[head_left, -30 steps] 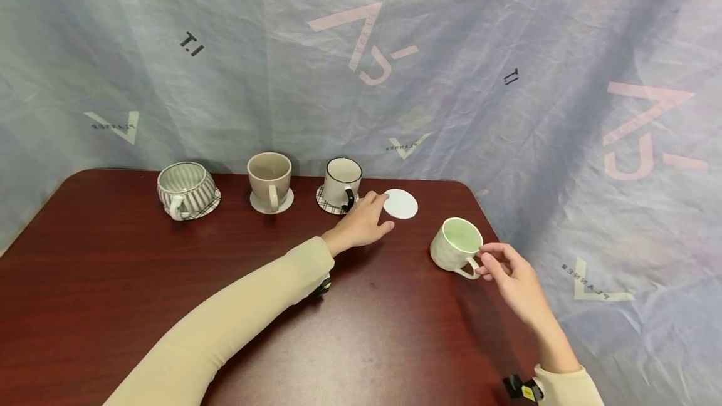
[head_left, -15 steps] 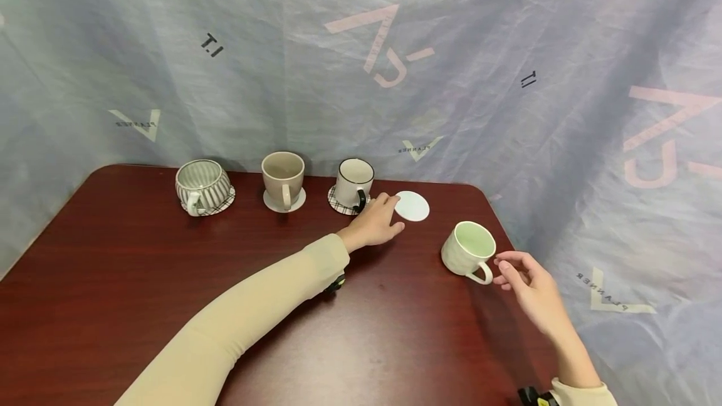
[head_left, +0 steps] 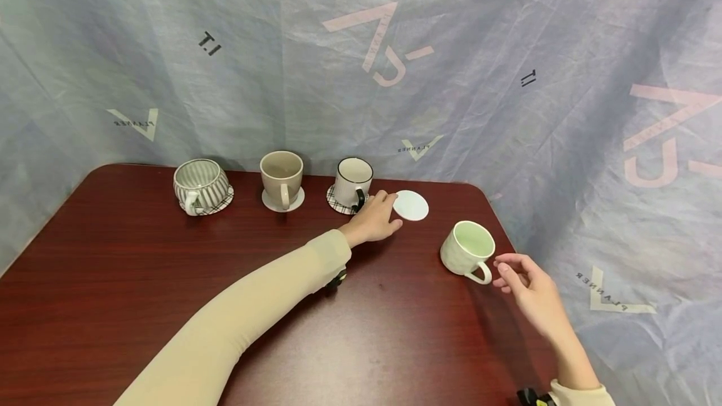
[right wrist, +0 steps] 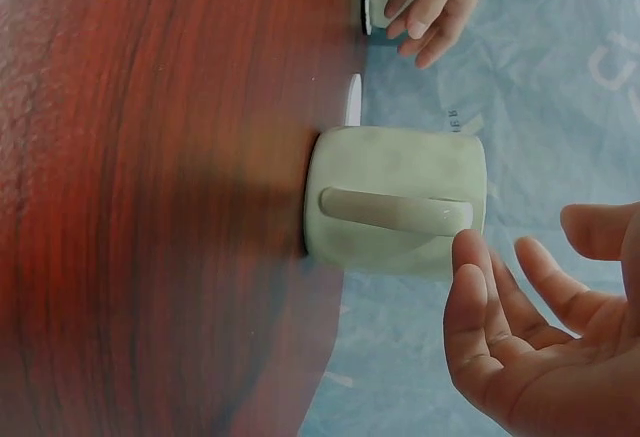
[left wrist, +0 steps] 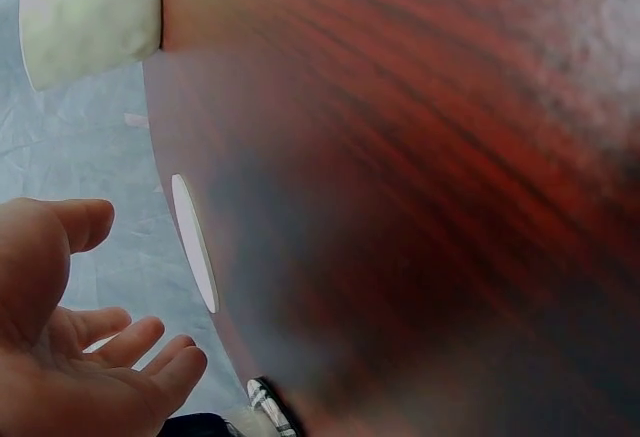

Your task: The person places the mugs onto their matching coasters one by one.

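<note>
A pale green mug [head_left: 467, 248] stands on the table at the right, its handle [right wrist: 395, 212] turned towards my right hand [head_left: 530, 290]. The fingers of that hand are loosely bent just beside the handle, holding nothing; in the head view a small gap shows between them. My left hand [head_left: 373, 218] hovers with relaxed fingers near a round white coaster [head_left: 410, 205]. The left wrist view shows this coaster [left wrist: 196, 244] apart from the left hand [left wrist: 90, 337]. Behind the left fingers is a white mug [head_left: 353, 182] with a black rim and handle, on a plaid coaster [head_left: 337, 207].
Further left, a beige mug [head_left: 281, 174] sits on a white coaster [head_left: 272, 205], and a striped round mug [head_left: 202, 183] on a patterned coaster [head_left: 222, 203]. The dark red wooden table [head_left: 361, 337] ends against a grey printed curtain [head_left: 248, 67].
My right hand has let go of the green mug's handle and drawn slightly away to the right. The head view has shifted a little. My left hand stays by the white coaster.
</note>
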The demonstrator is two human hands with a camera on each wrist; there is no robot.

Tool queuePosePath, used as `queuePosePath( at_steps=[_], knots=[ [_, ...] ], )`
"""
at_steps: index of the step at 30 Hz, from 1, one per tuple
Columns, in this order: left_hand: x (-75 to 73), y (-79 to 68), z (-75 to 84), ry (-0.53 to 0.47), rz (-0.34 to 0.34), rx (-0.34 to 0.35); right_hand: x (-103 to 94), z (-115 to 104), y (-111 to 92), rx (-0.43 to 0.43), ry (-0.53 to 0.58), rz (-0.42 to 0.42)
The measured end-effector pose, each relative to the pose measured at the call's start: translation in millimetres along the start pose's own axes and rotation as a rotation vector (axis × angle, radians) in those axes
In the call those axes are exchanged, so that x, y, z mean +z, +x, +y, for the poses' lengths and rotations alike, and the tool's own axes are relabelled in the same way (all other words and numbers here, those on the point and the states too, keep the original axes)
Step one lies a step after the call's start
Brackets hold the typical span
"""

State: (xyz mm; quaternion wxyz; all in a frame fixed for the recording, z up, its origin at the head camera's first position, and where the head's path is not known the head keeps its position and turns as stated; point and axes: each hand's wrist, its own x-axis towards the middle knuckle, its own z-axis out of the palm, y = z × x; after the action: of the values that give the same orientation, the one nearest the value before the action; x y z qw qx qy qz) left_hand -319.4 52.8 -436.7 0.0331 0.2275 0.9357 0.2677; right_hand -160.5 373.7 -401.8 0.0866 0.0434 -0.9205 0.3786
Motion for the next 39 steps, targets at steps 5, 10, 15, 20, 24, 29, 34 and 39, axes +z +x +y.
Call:
queuePosePath(
  at_steps=[5,10,15,20,24,29,34,39],
  knots=[
    [2.3,4.0,-1.5,0.004,0.003,-0.003,0.6,1.8,-0.4,0.009,-0.007,-0.006],
    [8.2,9.8,-1.8,0.016,-0.006,-0.012,1.5,2.9,1.6,0.016,-0.015,-0.008],
    [13.2,15.2,3.5,0.031,-0.003,-0.009,1.8,4.9,1.3,0.027,-0.001,-0.018],
    [15.9,20.3,8.9,0.045,-0.014,0.004,0.9,7.5,-0.5,0.030,0.006,-0.016],
    [17.1,24.1,7.7,0.060,-0.027,-0.021,1.9,7.8,0.4,0.021,0.007,-0.021],
    [16.8,28.3,3.6,0.045,-0.029,-0.043,3.9,7.8,1.3,0.021,0.009,-0.028],
    [15.9,30.6,1.3,0.050,-0.040,-0.040,5.1,8.8,2.3,0.027,0.011,-0.030],
    [14.6,33.0,1.3,0.066,-0.036,-0.046,6.5,10.4,3.8,0.012,0.039,-0.033]
  ],
)
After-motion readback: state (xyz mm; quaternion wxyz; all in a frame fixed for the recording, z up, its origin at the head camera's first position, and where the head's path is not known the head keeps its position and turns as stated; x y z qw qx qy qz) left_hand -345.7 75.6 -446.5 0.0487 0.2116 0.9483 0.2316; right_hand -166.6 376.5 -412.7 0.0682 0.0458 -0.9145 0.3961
